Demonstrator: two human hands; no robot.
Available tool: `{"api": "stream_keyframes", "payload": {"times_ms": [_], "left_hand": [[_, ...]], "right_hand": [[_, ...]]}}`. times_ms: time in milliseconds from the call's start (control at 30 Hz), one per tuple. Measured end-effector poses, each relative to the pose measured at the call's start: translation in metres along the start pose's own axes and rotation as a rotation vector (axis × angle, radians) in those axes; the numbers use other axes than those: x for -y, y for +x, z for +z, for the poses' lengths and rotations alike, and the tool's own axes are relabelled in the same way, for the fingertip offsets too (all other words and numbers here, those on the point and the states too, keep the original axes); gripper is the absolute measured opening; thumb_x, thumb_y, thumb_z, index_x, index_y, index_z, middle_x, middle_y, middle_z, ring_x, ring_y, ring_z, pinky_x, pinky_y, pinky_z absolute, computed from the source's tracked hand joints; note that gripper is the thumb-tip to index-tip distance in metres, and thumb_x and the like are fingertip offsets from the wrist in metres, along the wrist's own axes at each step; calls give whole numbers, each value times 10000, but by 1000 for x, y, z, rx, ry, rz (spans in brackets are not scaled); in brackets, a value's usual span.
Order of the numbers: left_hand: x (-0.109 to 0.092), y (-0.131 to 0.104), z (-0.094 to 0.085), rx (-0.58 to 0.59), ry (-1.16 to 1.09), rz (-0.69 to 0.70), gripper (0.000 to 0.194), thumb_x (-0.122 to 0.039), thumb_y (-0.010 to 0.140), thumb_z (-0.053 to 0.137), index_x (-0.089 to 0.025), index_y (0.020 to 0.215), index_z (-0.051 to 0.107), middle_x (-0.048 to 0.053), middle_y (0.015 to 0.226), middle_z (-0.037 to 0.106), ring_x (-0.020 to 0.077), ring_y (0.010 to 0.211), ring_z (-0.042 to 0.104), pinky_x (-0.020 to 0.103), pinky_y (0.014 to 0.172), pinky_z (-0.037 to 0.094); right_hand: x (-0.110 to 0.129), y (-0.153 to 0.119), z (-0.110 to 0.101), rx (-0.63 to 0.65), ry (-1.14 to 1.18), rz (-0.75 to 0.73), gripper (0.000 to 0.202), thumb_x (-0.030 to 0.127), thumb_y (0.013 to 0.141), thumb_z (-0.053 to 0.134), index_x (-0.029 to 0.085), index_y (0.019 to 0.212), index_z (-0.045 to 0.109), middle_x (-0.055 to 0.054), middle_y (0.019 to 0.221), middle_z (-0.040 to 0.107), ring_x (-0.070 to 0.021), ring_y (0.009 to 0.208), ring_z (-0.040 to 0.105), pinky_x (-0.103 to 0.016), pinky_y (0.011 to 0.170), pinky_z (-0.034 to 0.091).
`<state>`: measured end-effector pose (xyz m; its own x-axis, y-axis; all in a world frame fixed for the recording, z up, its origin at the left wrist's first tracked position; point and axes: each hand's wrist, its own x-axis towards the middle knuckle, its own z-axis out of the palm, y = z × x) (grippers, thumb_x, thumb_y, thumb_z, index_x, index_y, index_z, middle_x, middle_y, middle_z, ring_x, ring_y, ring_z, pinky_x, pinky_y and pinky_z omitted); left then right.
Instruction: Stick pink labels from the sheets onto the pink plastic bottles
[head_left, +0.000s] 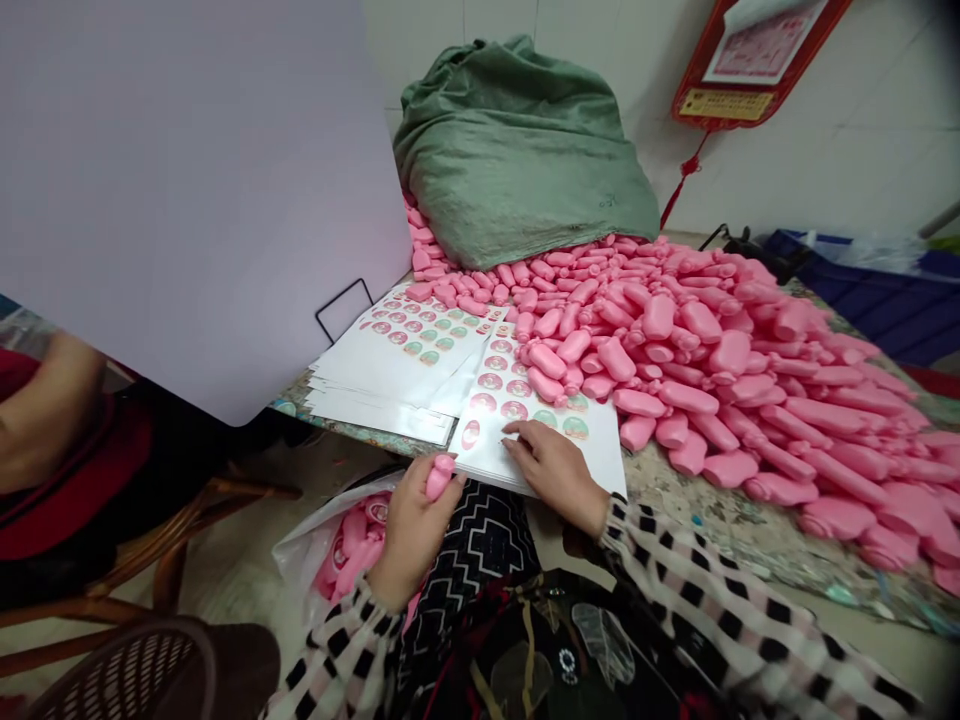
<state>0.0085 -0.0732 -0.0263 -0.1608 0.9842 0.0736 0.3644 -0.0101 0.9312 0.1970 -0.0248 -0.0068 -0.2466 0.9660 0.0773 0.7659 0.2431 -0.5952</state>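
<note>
A small pink plastic bottle (439,478) is in the grip of my left hand (411,525), its neck end sticking up past the thumb, just off the table's front edge. My right hand (551,470) lies on a stack of white sticker sheets (487,455), fingers slightly bent and tips apart, with nothing visible between them. Oval pink stickers (484,402) and green stickers (576,428) remain on the top sheet beyond my fingers. Below my left hand, an open plastic bag (300,560) on the floor holds pink bottles, some bearing oval stickers.
A large heap of pink bottles (720,380) covers the table's right and back, spilling from a green sack (525,150). More sticker sheets (375,375) lie left. A grey-white panel (195,180) blocks the left side, with a person's arm (56,405) beyond. A brown basket (127,675) stands lower left.
</note>
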Motion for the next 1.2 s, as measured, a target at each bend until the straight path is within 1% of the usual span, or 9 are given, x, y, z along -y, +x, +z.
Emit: {"api": "stream_keyframes", "payload": {"times_ms": [67, 133, 267, 400, 533, 700, 867, 1033, 1200], "left_hand": [[2, 1, -1, 62, 198, 166, 303, -325, 821, 550, -218, 1102, 585, 64, 1213, 565, 203, 1150, 502, 368, 1008, 365], [4, 2, 1, 136, 319, 249, 380, -307, 854, 492, -225, 1224, 526, 78, 1350, 468, 205, 1251, 421, 377, 1047, 333], [7, 0, 9, 237, 490, 256, 463, -311, 875, 439, -214, 1328, 435, 111, 1464, 317, 243, 1274, 406, 407, 1014, 382], [10, -4, 14, 251, 593, 259, 498, -287, 875, 434, -246, 1368, 381, 113, 1513, 199, 270, 1241, 448, 416, 957, 432], [11, -7, 15, 257, 649, 273, 519, -253, 869, 443, -268, 1381, 360, 106, 1525, 156, 279, 1227, 463, 404, 929, 452], [11, -9, 16, 264, 687, 289, 528, -257, 875, 442, -283, 1392, 339, 109, 1532, 118, 289, 1217, 470, 413, 927, 449], [13, -10, 18, 254, 719, 298, 521, -260, 892, 409, -285, 1403, 313, 128, 1536, 66, 294, 1179, 499, 429, 913, 449], [17, -10, 22, 244, 727, 312, 513, -240, 888, 404, -285, 1394, 330, 131, 1532, 84, 285, 1129, 537, 422, 883, 464], [18, -11, 26, 211, 742, 290, 536, -240, 879, 418, -296, 1402, 315, 143, 1528, 93, 277, 1047, 585, 421, 837, 482]], "right_hand": [[7, 13, 7, -11, -121, -17, 213, 311, 906, 436, 230, 1064, 554, -27, 957, 609, -167, 860, 547, -277, 705, 363], [14, 22, 13, -18, -236, -29, 179, 301, 913, 421, 219, 997, 557, -36, 957, 592, -169, 852, 541, -276, 680, 350], [22, 29, 17, -11, -358, -37, 208, 293, 936, 368, 201, 954, 554, -60, 982, 563, -176, 888, 534, -273, 664, 344], [26, 32, 15, 26, -420, -27, 221, 285, 939, 364, 193, 953, 565, -69, 975, 564, -181, 888, 534, -275, 664, 351], [28, 34, 13, 48, -460, -40, 223, 280, 932, 380, 186, 934, 582, -73, 954, 571, -184, 879, 532, -276, 657, 341], [24, 35, 13, 45, -432, -68, 215, 269, 924, 388, 193, 909, 589, -63, 933, 573, -174, 839, 532, -272, 627, 314], [18, 33, 16, 29, -300, -64, 167, 243, 898, 431, 202, 871, 591, -33, 919, 578, -150, 831, 539, -255, 651, 326], [18, 29, 26, -17, -128, 62, 133, 260, 875, 474, 192, 836, 582, -25, 868, 581, -140, 813, 538, -247, 684, 345], [24, 29, 31, -50, -95, 138, 186, 323, 879, 463, 195, 812, 580, -28, 856, 589, -138, 759, 535, -253, 647, 335]]}}
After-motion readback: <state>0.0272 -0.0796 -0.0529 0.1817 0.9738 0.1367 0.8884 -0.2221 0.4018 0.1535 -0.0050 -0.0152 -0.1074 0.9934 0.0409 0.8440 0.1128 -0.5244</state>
